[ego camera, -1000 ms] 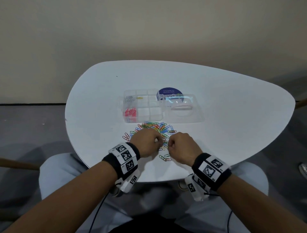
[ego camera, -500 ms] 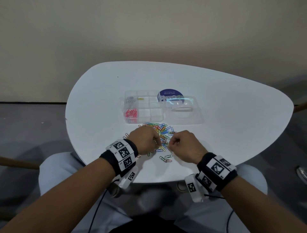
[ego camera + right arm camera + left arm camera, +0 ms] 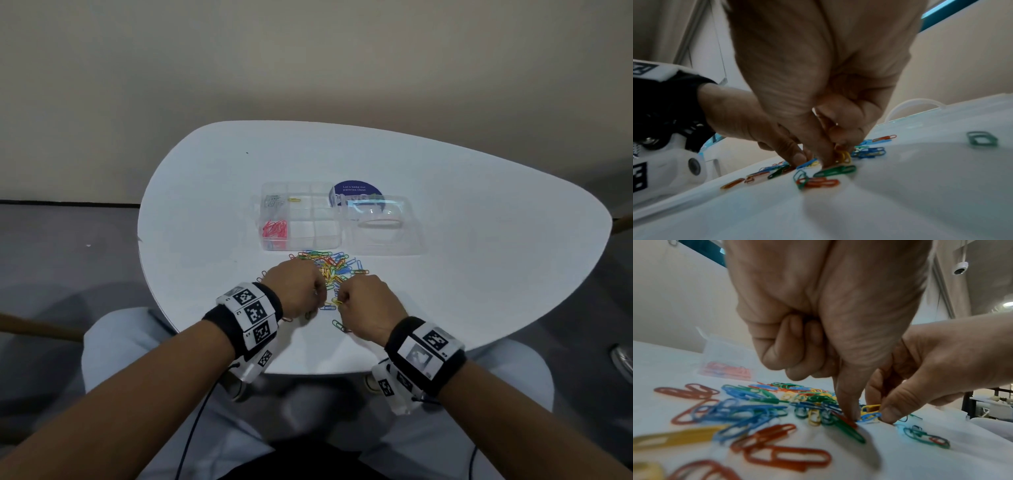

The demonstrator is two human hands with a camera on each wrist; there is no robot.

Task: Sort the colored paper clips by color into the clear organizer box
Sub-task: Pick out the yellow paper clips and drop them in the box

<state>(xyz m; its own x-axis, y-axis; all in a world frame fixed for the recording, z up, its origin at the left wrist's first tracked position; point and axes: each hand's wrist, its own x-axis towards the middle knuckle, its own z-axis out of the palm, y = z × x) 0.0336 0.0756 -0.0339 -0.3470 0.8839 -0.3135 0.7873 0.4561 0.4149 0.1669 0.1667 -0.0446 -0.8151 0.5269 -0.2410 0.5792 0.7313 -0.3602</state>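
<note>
Both fists sit knuckles-up on the white table [image 3: 445, 240], right hand [image 3: 368, 303] pinching a yellow paper clip [image 3: 843, 156], left hand [image 3: 296, 291] thumb down on the colored pile [image 3: 334, 265], its hold unclear.

Bare table [image 3: 212, 219] at frame left and right; organizer box [image 3: 301, 219] and lid [image 3: 383, 229] blocking beyond clip pile [image 3: 329, 265].

Soft, even room light fell on the white table [image 3: 445, 240], the head view bowed at its edges, and both wrist views blurred close up.
</note>
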